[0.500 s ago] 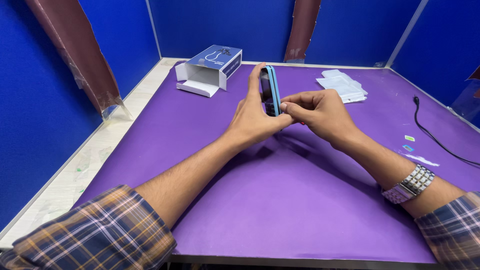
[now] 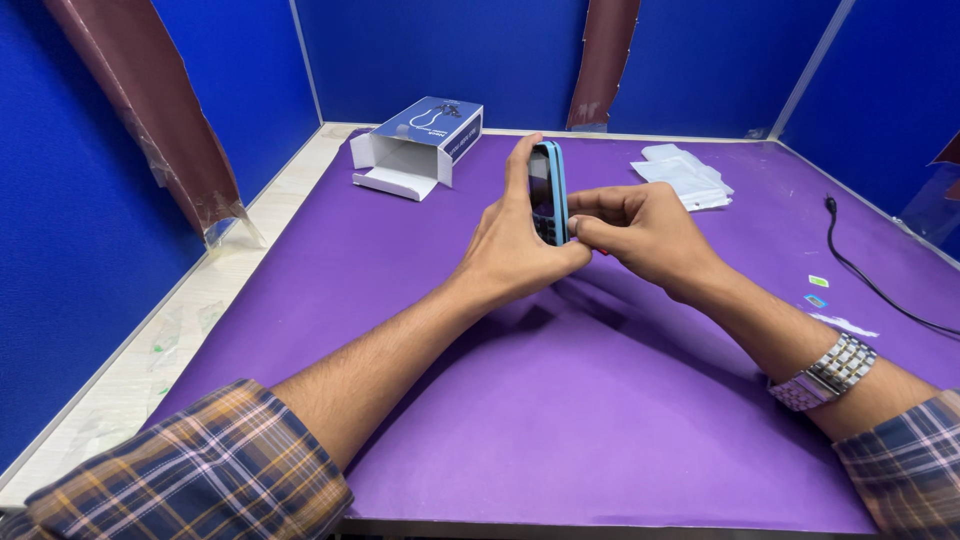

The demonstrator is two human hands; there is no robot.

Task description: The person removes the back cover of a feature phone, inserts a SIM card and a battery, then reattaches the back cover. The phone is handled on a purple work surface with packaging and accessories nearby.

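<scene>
Head view: left hand [image 2: 515,250] grips a slim blue-edged keypad phone [image 2: 548,192] upright on its edge above the middle of the purple tabletop [image 2: 560,420], fingers wrapped behind it. Right hand [image 2: 640,235] pinches the phone's lower edge with pressed-together fingertips. An open white-and-blue cardboard box [image 2: 420,145] lies near the far left corner.

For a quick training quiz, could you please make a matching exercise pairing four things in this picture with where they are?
Things:
1. blue phone
2. open cardboard box
3. black cable
4. clear plastic bags

Places:
A. far right part of the mat, behind the right hand
B. far left corner of the purple mat
C. held upright between the left hand and the right hand
D. along the mat's right edge

Pairs: 1-C, 2-B, 3-D, 4-A
</scene>
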